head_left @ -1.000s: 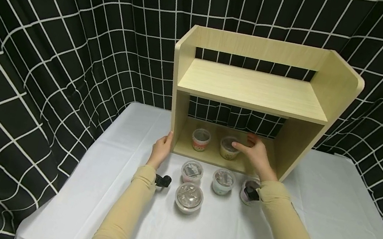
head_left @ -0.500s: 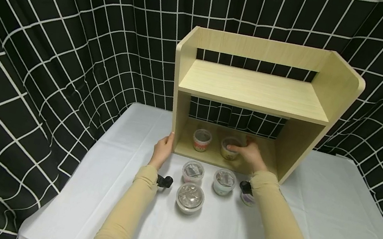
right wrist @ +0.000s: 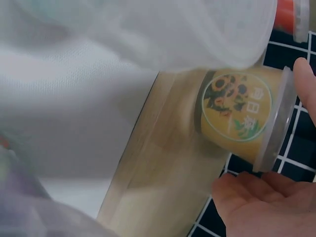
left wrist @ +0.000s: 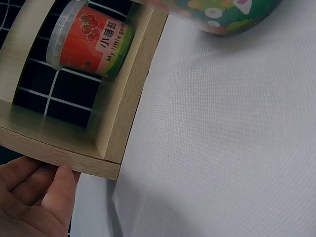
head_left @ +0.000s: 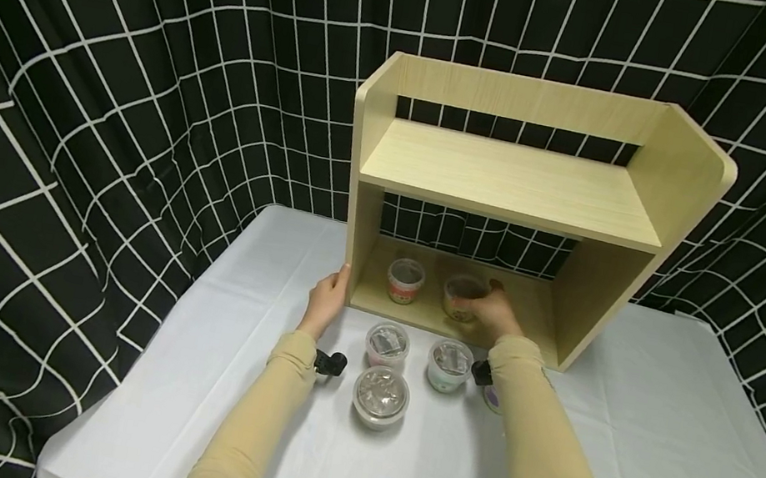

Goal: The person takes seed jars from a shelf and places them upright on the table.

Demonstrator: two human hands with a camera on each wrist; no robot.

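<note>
A two-tier wooden shelf (head_left: 514,181) stands on the white-covered table (head_left: 178,374). My left hand (head_left: 325,301) rests against the outside of its left side panel, fingertips touching the wood near the front edge. On the lower board are two lidded plastic tubs: a red-labelled tub (left wrist: 94,44) with a tomato picture on the left, and a yellow tub (right wrist: 237,106) with sunflowers to its right. My right hand (head_left: 496,313) is at the right side of the yellow tub, thumb beside its lid and fingers relaxed along the other side in the right wrist view.
In front of the shelf stand a pink-toned tub (head_left: 387,343), a pale green tub (head_left: 449,364) and a larger clear-lidded tub (head_left: 380,396). A purple tub (head_left: 493,399) is partly hidden by the right sleeve. Black gridded curtain (head_left: 153,65) surrounds the table.
My right hand has moved left and lower, closer around the yellow tub, its thumb passing from over the lid to the tub's near side. My left hand keeps its place on the shelf.
</note>
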